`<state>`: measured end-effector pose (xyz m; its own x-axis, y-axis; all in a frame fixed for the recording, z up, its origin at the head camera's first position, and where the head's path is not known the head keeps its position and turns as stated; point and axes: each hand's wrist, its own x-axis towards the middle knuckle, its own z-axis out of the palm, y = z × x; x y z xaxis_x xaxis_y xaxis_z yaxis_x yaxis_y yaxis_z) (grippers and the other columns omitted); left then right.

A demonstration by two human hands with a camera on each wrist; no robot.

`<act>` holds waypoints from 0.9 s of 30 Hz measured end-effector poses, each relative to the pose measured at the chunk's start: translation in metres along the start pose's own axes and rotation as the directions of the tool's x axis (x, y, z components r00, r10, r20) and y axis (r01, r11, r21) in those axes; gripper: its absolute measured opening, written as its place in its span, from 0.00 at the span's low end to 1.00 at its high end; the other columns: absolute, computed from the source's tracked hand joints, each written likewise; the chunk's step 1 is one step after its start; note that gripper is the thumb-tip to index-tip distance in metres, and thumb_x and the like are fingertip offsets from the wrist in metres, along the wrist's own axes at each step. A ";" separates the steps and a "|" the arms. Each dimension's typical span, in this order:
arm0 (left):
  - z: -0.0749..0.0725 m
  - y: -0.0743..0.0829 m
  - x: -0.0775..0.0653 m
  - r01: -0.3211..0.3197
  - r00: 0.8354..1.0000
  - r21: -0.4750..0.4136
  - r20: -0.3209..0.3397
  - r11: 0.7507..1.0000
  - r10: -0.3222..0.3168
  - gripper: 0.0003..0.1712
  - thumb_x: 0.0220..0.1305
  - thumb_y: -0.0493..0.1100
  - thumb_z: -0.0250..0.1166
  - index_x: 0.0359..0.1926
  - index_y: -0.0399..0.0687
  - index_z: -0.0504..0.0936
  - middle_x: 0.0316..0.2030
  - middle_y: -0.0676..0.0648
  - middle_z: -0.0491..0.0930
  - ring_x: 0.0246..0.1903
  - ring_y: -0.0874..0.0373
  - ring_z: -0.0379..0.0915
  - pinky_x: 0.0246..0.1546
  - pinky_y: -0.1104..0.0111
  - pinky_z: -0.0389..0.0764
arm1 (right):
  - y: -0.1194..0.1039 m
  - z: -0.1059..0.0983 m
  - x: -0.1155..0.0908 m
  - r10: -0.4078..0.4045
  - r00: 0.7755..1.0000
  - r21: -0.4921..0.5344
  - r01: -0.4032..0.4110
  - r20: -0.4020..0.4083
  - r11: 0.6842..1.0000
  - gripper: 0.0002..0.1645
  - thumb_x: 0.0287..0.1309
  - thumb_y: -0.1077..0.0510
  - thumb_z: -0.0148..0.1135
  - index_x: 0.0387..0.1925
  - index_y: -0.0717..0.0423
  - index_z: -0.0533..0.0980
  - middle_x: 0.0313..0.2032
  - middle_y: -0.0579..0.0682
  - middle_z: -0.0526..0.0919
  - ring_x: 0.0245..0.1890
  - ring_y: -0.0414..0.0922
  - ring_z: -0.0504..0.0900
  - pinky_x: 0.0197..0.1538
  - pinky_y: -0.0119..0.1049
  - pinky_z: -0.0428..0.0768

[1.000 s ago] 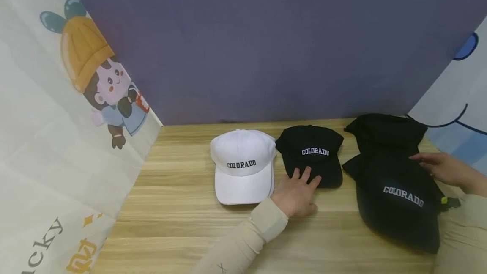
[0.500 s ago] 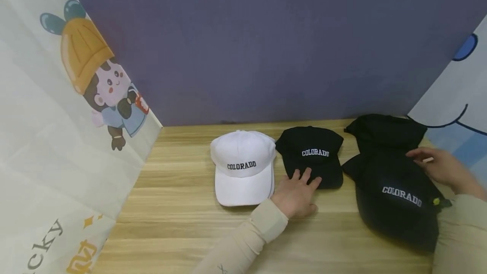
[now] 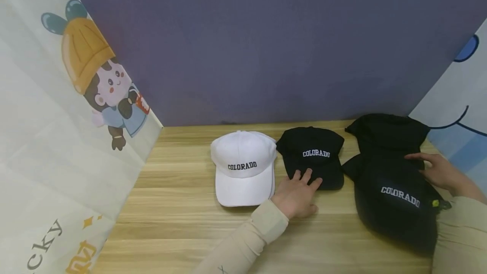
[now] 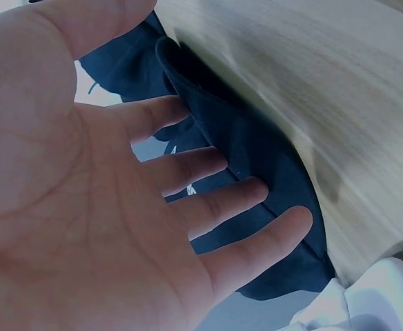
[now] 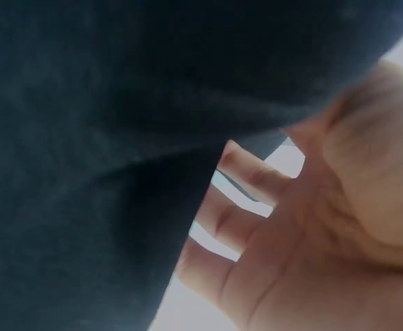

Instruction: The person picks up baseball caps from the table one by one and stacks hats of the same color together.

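Note:
A white cap (image 3: 243, 151) and a black cap (image 3: 313, 143) sit side by side, brims toward me, both lettered COLORADO. My left hand (image 3: 294, 198) lies with spread, nearly straight fingers over the black cap's brim; the left wrist view shows its palm (image 4: 105, 214). At the right, my right hand (image 3: 443, 174) pinches the edge of a nearer, larger-looking black cap (image 3: 395, 215), tilted and lettered COLORADO. In the right wrist view its dark cloth (image 5: 105, 172) creases toward the thumb, and the fingers (image 5: 219, 217) show past the cloth's edge.
Behind the held cap lies another black cap (image 3: 389, 132), partly covered by it. A strap end with a yellow spot (image 3: 435, 203) sticks out beside the right sleeve. A dark panel (image 3: 266, 45) stands behind the wooden table (image 3: 171, 206), with printed sheets on both sides.
The held black cap has shifted slightly left and downward in the head view, its strap end moving left too. My right index finger has straightened. My left hand stays put.

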<state>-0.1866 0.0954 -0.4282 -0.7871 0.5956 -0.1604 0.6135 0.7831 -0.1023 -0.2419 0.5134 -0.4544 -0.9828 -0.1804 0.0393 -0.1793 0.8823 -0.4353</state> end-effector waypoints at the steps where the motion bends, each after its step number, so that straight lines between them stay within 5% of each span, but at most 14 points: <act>1: 0.000 0.000 0.000 0.001 1.000 0.000 0.000 1.000 -0.001 0.41 0.56 0.69 0.53 0.69 0.70 0.51 0.69 0.52 0.48 0.65 0.50 0.50 0.51 0.59 0.63 | 0.000 0.000 0.000 0.006 1.000 -0.004 -0.006 0.012 1.000 0.30 0.48 0.71 0.47 0.57 0.67 0.63 0.52 0.78 0.59 0.30 0.57 0.68 0.34 0.47 0.67; 5: -0.001 0.000 0.000 0.004 1.000 -0.007 -0.001 1.000 -0.004 0.41 0.56 0.69 0.53 0.69 0.70 0.52 0.68 0.52 0.49 0.65 0.51 0.51 0.51 0.58 0.63 | 0.000 0.001 0.000 -0.001 1.000 -0.018 0.001 0.019 1.000 0.34 0.44 0.71 0.49 0.58 0.67 0.60 0.52 0.78 0.58 0.23 0.51 0.64 0.30 0.43 0.65; 12: 0.000 0.000 0.001 0.005 1.000 -0.022 -0.002 1.000 -0.005 0.41 0.55 0.68 0.54 0.69 0.71 0.52 0.68 0.53 0.49 0.65 0.51 0.50 0.51 0.57 0.63 | 0.000 0.005 0.002 0.036 0.999 0.031 -0.036 -0.016 0.999 0.34 0.44 0.67 0.56 0.57 0.65 0.60 0.51 0.78 0.59 0.46 0.69 0.61 0.43 0.61 0.63; 21: 0.003 -0.001 0.003 0.000 1.000 -0.015 -0.011 1.000 0.000 0.41 0.55 0.68 0.53 0.69 0.71 0.52 0.68 0.53 0.49 0.64 0.51 0.51 0.50 0.58 0.64 | 0.005 0.012 0.005 0.011 0.997 0.013 -0.010 -0.080 1.000 0.35 0.39 0.69 0.56 0.55 0.66 0.61 0.45 0.75 0.63 0.41 0.65 0.64 0.37 0.54 0.66; 27: 0.006 -0.001 0.005 -0.001 1.000 -0.017 -0.013 1.000 0.001 0.41 0.55 0.68 0.54 0.68 0.71 0.52 0.68 0.53 0.49 0.64 0.51 0.51 0.50 0.58 0.64 | 0.006 0.015 0.004 0.042 0.995 0.032 -0.039 -0.091 0.999 0.34 0.40 0.70 0.55 0.54 0.66 0.59 0.46 0.75 0.57 0.47 0.71 0.53 0.41 0.61 0.59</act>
<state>-0.1907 0.0961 -0.4343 -0.7875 0.5983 -0.1478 0.6129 0.7855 -0.0857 -0.2463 0.5119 -0.4702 -0.9894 -0.1028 0.1027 -0.1391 0.8742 -0.4652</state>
